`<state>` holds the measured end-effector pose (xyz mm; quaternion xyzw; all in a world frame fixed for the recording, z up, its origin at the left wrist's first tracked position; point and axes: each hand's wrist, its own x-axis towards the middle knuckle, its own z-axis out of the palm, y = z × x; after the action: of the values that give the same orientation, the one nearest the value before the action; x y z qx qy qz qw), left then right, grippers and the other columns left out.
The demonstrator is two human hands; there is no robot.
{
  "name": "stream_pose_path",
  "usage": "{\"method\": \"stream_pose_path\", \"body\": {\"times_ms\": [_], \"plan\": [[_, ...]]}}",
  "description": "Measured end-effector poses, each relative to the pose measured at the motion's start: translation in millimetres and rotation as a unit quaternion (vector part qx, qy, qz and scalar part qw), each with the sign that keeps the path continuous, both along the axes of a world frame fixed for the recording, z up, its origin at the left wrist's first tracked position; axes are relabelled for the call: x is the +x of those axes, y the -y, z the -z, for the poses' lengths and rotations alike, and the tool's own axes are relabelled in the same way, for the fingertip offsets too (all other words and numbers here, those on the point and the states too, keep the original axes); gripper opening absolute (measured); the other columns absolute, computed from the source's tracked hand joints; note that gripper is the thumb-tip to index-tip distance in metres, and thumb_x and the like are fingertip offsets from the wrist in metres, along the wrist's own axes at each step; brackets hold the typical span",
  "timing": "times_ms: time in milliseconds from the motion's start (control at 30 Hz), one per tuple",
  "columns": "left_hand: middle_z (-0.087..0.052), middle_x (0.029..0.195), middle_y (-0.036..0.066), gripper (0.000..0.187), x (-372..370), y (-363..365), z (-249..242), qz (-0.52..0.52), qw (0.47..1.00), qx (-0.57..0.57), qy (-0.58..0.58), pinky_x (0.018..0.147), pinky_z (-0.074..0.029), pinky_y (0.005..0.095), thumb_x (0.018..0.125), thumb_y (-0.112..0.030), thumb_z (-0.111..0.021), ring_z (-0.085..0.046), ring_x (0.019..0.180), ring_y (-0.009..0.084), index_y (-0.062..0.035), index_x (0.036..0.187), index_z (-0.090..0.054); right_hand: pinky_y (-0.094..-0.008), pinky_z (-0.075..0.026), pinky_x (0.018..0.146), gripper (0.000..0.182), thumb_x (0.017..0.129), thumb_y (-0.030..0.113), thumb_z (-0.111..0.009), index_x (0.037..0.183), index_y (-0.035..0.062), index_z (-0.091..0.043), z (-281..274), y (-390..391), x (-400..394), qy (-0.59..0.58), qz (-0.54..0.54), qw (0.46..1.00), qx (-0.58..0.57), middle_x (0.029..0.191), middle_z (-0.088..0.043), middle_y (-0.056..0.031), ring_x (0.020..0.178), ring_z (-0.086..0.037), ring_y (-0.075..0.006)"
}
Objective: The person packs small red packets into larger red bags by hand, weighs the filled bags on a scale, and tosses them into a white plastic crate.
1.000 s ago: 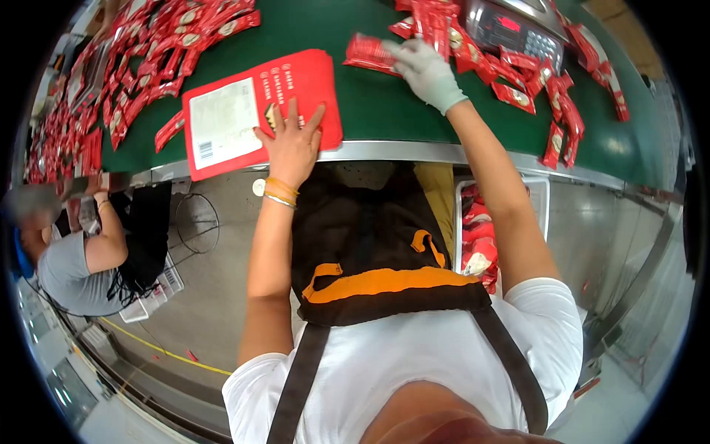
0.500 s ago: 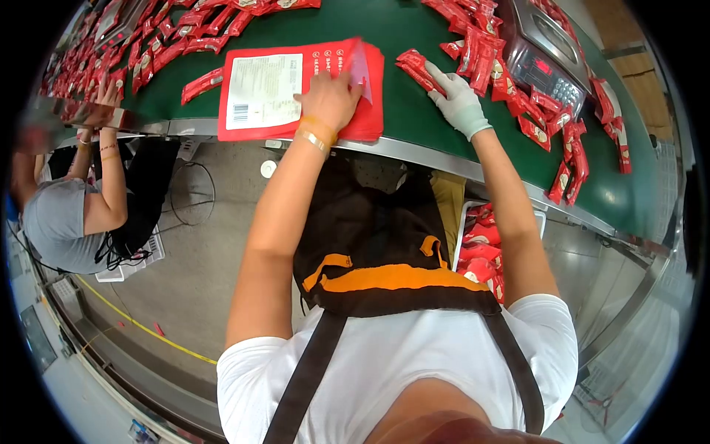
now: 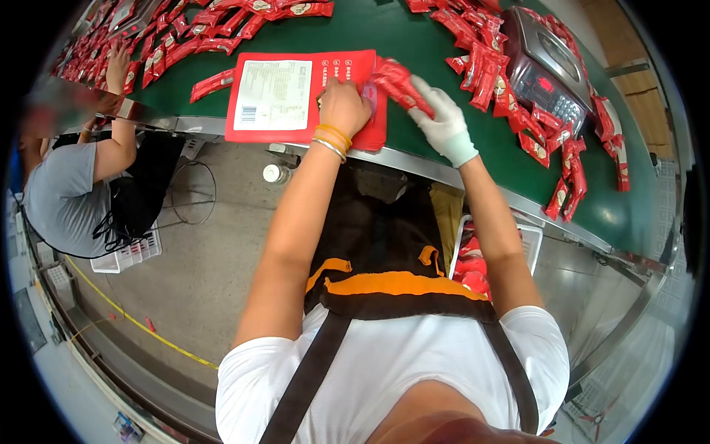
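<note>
On the green table [image 3: 296, 37] lies a stack of flat red pouches [image 3: 244, 132] with a white label and barcode on top. My bare left hand [image 3: 346, 109], with yellow and white bands at the wrist, grips the top pouch near its right-hand opening, fingers curled. My gloved right hand [image 3: 442, 122] holds red packets [image 3: 399, 83] between thumb and fingers, their far end at the pouch's opening. The exact number of packets is blurred. A single red packet [image 3: 212, 85] lies left of the stack.
A metal scale [image 3: 543, 70] with a red display stands at the right, among loose red packets [image 3: 484, 70]. More packets [image 3: 170, 53] are spread at the upper left, where another person's hand [image 3: 117, 68] reaches in. Below the table edge is a white crate [image 3: 531, 248].
My right hand has lifted the red packets off the table and moved them left to the pouch. My left hand has shifted slightly right on the pouch.
</note>
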<state>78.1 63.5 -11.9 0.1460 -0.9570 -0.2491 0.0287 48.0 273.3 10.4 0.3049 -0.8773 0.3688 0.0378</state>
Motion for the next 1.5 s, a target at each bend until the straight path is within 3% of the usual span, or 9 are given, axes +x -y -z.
{"method": "stream_pose_path", "body": {"times_ms": [233, 333, 433, 533, 633, 700, 1233, 1367, 1500], "plan": [[-0.054, 0.116, 0.031, 0.024, 20, 9, 14, 0.019, 0.960, 0.139, -0.242, 0.092, -0.047, 0.0454, 0.085, -0.008, -0.051, -0.056, 0.100, 0.0477, 0.0101, 0.098, -0.060, -0.0423, -0.049, 0.086, 0.051, 0.085, 0.013, -0.066, 0.134, 0.0216, -0.055, 12, 15, -11, -0.021, -0.092, 0.991, 0.098, 0.107, -0.062, -0.0140, 0.100, -0.059, -0.0341], [-0.051, 0.125, 0.028, 0.019, 20, -21, 11, 0.098, 0.947, 0.058, -0.300, 0.102, -0.034, 0.0604, 0.086, -0.010, -0.053, -0.050, 0.117, 0.0422, 0.0057, 0.095, -0.058, -0.0431, -0.050, 0.087, 0.044, 0.086, 0.016, -0.064, 0.130, 0.0131, -0.056, 16, 39, -33, -0.097, -0.201, 0.963, 0.152, 0.106, -0.062, -0.0147, 0.102, -0.058, -0.0343], [-0.049, 0.131, 0.020, 0.023, 20, -54, 3, 0.200, 0.925, 0.007, -0.322, 0.096, -0.020, 0.0802, 0.083, -0.019, -0.058, -0.045, 0.125, 0.0395, -0.0023, 0.099, -0.061, -0.0431, -0.050, 0.086, 0.044, 0.086, 0.017, -0.064, 0.130, 0.0127, -0.056, 42, 64, -56, 0.065, -0.248, 0.961, 0.105, 0.106, -0.062, -0.0148, 0.102, -0.059, -0.0339], [-0.054, 0.126, 0.018, 0.027, 35, -39, -40, 0.192, 0.917, 0.019, -0.348, 0.103, -0.019, 0.0736, 0.078, -0.017, -0.063, -0.047, 0.124, 0.0354, -0.0025, 0.101, -0.061, -0.0431, -0.050, 0.086, 0.044, 0.086, 0.017, -0.064, 0.129, 0.0122, -0.056, 57, 76, -57, 0.154, -0.274, 0.947, 0.072, 0.106, -0.062, -0.0149, 0.102, -0.059, -0.0335], [-0.058, 0.124, 0.018, 0.042, 30, 78, -30, -0.076, 0.932, -0.134, -0.328, 0.097, -0.041, 0.0513, 0.087, -0.035, -0.064, -0.054, 0.115, 0.0368, -0.0015, 0.112, -0.062, -0.0431, -0.050, 0.086, 0.044, 0.086, 0.018, -0.065, 0.129, 0.0118, -0.056, 60, 79, -52, 0.175, -0.284, 0.941, 0.065, 0.106, -0.062, -0.0150, 0.101, -0.059, -0.0331], [-0.054, 0.124, 0.028, 0.056, 35, 150, -21, -0.301, 0.945, -0.102, -0.080, 0.096, -0.040, 0.0545, 0.087, -0.045, -0.059, -0.053, 0.117, 0.0386, 0.0006, 0.119, -0.056, -0.0431, -0.050, 0.085, 0.044, 0.086, 0.018, -0.065, 0.129, 0.0115, -0.056, 62, 77, -52, 0.185, -0.284, 0.939, 0.060, 0.106, -0.062, -0.0151, 0.101, -0.059, -0.0328], [-0.053, 0.121, 0.023, 0.065, 12, 117, 4, -0.153, 0.976, -0.151, -0.042, 0.093, -0.041, 0.0548, 0.082, -0.042, -0.066, -0.053, 0.112, 0.0405, -0.0003, 0.130, -0.051, -0.0431, -0.051, 0.084, 0.044, 0.086, 0.022, -0.066, 0.128, 0.0092, -0.056, 66, 32, -31, 0.224, -0.236, 0.945, 0.027, 0.107, -0.063, -0.0157, 0.098, -0.061, -0.0306], [-0.053, 0.124, 0.017, 0.053, -22, 82, -28, 0.147, 0.922, -0.194, -0.302, 0.097, -0.036, 0.0492, 0.083, -0.031, -0.064, -0.048, 0.115, 0.0343, -0.0067, 0.129, -0.055, -0.0432, -0.051, 0.083, 0.045, 0.086, 0.023, -0.066, 0.127, 0.0086, -0.056, 69, 32, -33, 0.234, -0.237, 0.943, 0.013, 0.107, -0.064, -0.0158, 0.098, -0.062, -0.0301], [-0.061, 0.108, 0.007, 0.038, -66, 52, 0, 0.284, 0.945, -0.006, -0.164, 0.098, -0.031, 0.0413, 0.082, -0.027, -0.066, -0.052, 0.111, 0.0253, -0.0115, 0.116, -0.064, -0.0432, -0.051, 0.083, 0.045, 0.086, 0.023, -0.066, 0.127, 0.0080, -0.056, 71, 32, -37, 0.240, -0.234, 0.942, 0.005, 0.107, -0.064, -0.0160, 0.097, -0.062, -0.0296]]}}
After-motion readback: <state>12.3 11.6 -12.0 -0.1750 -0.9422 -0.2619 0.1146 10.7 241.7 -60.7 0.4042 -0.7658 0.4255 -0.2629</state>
